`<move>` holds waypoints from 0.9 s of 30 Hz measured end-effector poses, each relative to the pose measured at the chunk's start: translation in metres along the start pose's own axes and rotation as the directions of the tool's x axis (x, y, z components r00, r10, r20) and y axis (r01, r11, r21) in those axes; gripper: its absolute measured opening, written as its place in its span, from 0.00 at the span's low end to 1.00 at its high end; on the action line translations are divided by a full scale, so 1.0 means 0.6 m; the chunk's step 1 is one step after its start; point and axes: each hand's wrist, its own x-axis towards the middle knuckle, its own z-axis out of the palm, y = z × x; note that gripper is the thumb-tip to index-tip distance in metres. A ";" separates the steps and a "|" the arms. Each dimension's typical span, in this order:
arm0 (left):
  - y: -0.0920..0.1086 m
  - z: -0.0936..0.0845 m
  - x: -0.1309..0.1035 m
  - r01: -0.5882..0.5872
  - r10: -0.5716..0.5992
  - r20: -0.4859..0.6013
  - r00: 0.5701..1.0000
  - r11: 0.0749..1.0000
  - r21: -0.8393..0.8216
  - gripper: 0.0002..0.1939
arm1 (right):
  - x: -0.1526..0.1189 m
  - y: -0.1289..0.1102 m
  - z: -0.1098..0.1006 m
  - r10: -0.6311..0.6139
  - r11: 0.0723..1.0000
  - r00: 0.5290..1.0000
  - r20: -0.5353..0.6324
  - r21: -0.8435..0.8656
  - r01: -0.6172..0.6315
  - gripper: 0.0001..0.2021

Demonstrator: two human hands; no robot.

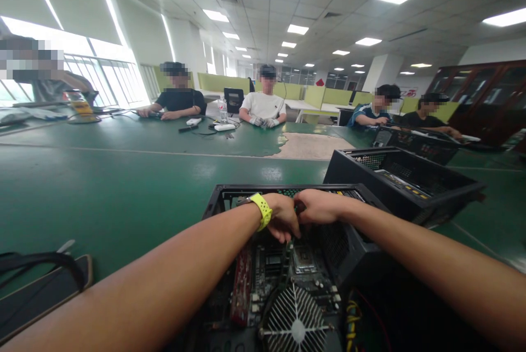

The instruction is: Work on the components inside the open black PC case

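My left hand (283,219) and right hand (318,206) meet, fingers curled down inside the open case (230,198); what they grip I cannot tell. Below them sit the motherboard (283,270) and fan (298,322). A second case (405,179) stands near, right.

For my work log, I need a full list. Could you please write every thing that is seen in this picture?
open computer case: 1, black, front centre, both hands inside
motherboard: 1, dark, inside that case
cooler fan: 1, silver fins, bottom of case
other computer cases: 2, black, to the right
table: 1, green, worn patch at centre
phone: 1, dark, lower left
seated people: 5, far side
wristband: 1, yellow, left wrist
left hand: 1, fingers curled, grip unclear
right hand: 1, touching the left, grip unclear
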 end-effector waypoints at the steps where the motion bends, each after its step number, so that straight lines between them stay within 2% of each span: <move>1: 0.001 0.001 -0.001 0.005 -0.005 -0.006 1.000 1.000 0.001 0.12 | 0.000 0.000 0.001 -0.002 1.000 1.000 0.005 0.021 0.002 0.16; 5: 0.006 -0.001 -0.021 -0.004 0.006 -0.046 0.999 0.999 0.052 0.09 | 0.001 -0.004 0.002 -0.004 0.999 1.000 0.009 0.050 0.004 0.15; 8: 0.012 -0.008 -0.053 -0.016 0.030 -0.096 0.995 0.990 0.143 0.05 | -0.002 -0.010 -0.002 -0.023 0.996 0.997 0.067 0.087 0.017 0.14; 12: 0.021 -0.018 -0.095 -0.052 0.099 -0.177 0.979 0.966 0.252 0.12 | -0.012 -0.009 -0.011 -0.100 0.985 0.983 0.154 0.152 0.076 0.13; 16: 0.021 -0.026 -0.113 -0.195 0.231 -0.170 0.958 0.958 0.209 0.14 | -0.015 0.000 -0.013 -0.246 0.960 0.964 0.097 0.160 0.229 0.15; 18: 0.018 -0.029 -0.116 -0.243 0.275 -0.172 0.946 0.953 0.183 0.15 | -0.012 0.006 -0.012 -0.255 0.957 0.965 0.061 0.160 0.243 0.14; 20: 0.014 -0.032 -0.119 -0.215 0.266 -0.202 0.943 0.946 0.244 0.15 | -0.010 0.011 -0.011 -0.212 0.962 0.975 0.066 0.188 0.197 0.14; 23: 0.013 -0.035 -0.122 -0.109 0.236 -0.272 0.933 0.905 0.412 0.13 | -0.009 0.015 -0.008 -0.174 0.969 0.979 0.103 0.197 0.151 0.12; 27: 0.020 -0.036 -0.128 0.015 0.237 -0.356 0.904 0.814 0.580 0.10 | -0.012 0.011 -0.003 -0.108 0.983 0.992 0.071 -0.141 0.117 0.07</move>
